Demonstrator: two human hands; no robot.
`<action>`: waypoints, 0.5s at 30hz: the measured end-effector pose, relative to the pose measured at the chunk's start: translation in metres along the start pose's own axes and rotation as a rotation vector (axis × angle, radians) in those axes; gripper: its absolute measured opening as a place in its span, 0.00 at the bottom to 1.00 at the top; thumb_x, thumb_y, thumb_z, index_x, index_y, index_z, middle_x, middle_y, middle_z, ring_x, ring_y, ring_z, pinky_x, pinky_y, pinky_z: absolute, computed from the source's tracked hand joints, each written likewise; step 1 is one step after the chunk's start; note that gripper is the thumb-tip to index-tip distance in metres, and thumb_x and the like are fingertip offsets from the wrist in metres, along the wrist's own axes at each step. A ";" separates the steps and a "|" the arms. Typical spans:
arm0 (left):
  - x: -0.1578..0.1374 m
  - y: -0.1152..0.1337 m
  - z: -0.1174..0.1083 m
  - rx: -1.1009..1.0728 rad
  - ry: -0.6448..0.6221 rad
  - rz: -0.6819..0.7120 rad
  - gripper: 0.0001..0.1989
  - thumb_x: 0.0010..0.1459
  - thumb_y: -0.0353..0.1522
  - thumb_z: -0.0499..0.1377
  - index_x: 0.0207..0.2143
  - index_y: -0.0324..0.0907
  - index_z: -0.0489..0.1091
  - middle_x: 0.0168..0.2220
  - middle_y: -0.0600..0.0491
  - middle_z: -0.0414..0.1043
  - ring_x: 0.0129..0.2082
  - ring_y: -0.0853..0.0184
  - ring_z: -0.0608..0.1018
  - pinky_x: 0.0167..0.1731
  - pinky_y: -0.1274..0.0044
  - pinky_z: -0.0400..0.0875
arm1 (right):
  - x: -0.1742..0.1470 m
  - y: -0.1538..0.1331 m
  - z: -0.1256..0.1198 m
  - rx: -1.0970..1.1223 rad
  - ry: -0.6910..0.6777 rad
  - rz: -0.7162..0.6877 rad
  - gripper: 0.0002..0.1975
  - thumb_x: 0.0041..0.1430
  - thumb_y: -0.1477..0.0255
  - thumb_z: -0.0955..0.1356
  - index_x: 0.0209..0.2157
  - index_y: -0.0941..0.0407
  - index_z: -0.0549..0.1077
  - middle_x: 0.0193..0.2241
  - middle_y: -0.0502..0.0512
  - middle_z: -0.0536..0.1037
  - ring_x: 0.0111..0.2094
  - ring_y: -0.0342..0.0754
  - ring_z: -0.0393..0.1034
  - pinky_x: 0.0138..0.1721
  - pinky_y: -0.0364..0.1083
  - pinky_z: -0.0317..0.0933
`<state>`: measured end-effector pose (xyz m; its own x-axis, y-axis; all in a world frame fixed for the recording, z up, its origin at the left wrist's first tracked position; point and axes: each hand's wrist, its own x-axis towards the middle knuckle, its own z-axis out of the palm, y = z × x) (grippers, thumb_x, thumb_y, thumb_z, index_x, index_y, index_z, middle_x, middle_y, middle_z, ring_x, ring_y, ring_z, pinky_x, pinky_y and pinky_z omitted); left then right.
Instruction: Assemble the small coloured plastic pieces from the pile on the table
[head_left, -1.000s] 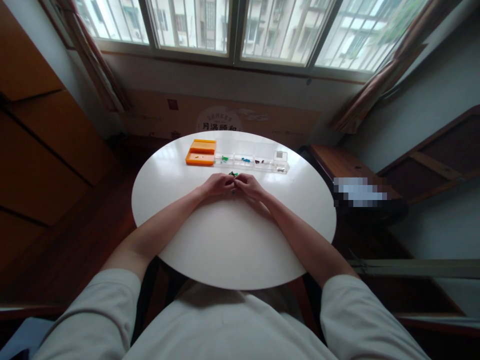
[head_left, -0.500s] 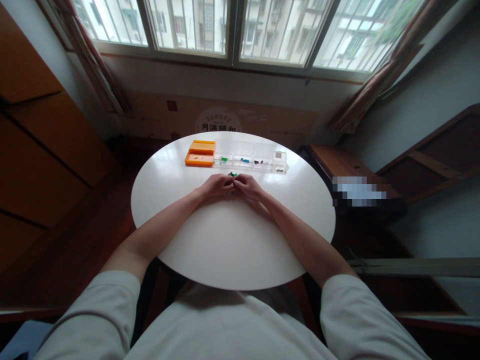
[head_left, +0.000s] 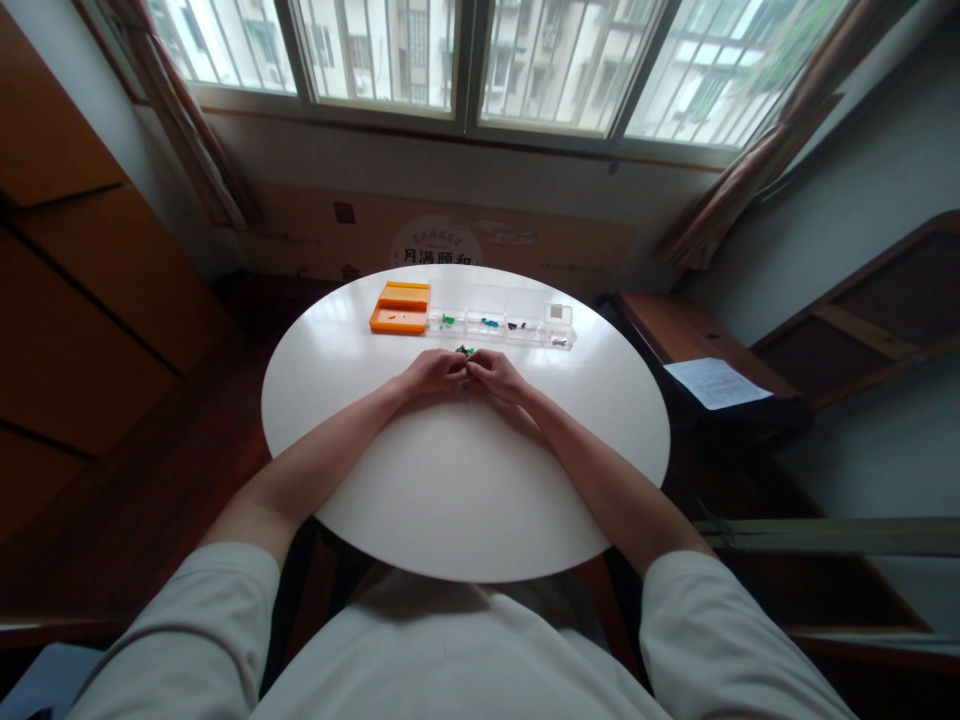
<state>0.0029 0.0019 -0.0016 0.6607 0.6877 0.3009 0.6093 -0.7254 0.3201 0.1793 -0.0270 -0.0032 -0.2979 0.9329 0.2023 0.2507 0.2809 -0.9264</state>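
My left hand (head_left: pixel 437 371) and my right hand (head_left: pixel 495 374) meet over the middle of the white oval table (head_left: pixel 457 480). Both are closed, with their fingertips pinched together; whatever lies between the fingers is too small to make out. Just beyond the fingertips shows a small green and dark piece (head_left: pixel 466 351), partly hidden by my hands. Farther back stand open clear plastic boxes: one has green bits (head_left: pixel 448 320), another blue bits (head_left: pixel 490 323), a third dark brown bits (head_left: pixel 517 325). Left of them is an open orange box (head_left: pixel 399 318) with a few tiny orange pieces.
A small clear box (head_left: pixel 559 341) with pale or silvery bits ends the row at the right. Beyond the table's right edge, a sheet of paper (head_left: pixel 718 384) lies on a wooden bench (head_left: pixel 690 325). A barred window and a cardboard panel (head_left: pixel 300 230) are behind the table.
My hands stay nearly in place, with only a very slight shift at the fingertips. The boxes have not moved.
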 end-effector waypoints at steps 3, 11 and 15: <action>0.000 0.000 0.000 0.008 0.000 -0.004 0.18 0.58 0.43 0.50 0.29 0.40 0.72 0.25 0.53 0.71 0.24 0.72 0.67 0.24 0.80 0.52 | 0.000 0.000 0.000 -0.003 0.001 0.003 0.09 0.50 0.67 0.66 0.30 0.59 0.70 0.25 0.51 0.73 0.25 0.42 0.67 0.28 0.42 0.62; 0.000 0.000 0.000 0.000 0.005 0.009 0.18 0.58 0.42 0.51 0.29 0.39 0.72 0.25 0.53 0.71 0.24 0.72 0.68 0.24 0.80 0.52 | -0.001 -0.004 0.000 -0.015 0.005 0.013 0.08 0.50 0.68 0.66 0.29 0.59 0.70 0.24 0.50 0.73 0.25 0.41 0.66 0.27 0.41 0.61; 0.000 0.001 -0.001 -0.009 0.011 0.008 0.18 0.58 0.43 0.51 0.28 0.39 0.72 0.24 0.53 0.71 0.23 0.72 0.67 0.24 0.80 0.52 | -0.001 -0.004 0.000 -0.033 0.008 0.001 0.08 0.50 0.68 0.66 0.29 0.59 0.70 0.24 0.50 0.73 0.25 0.41 0.67 0.28 0.42 0.62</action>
<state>0.0030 0.0006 -0.0004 0.6611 0.6819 0.3130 0.5996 -0.7309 0.3260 0.1789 -0.0288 0.0001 -0.2900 0.9349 0.2045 0.2813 0.2875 -0.9155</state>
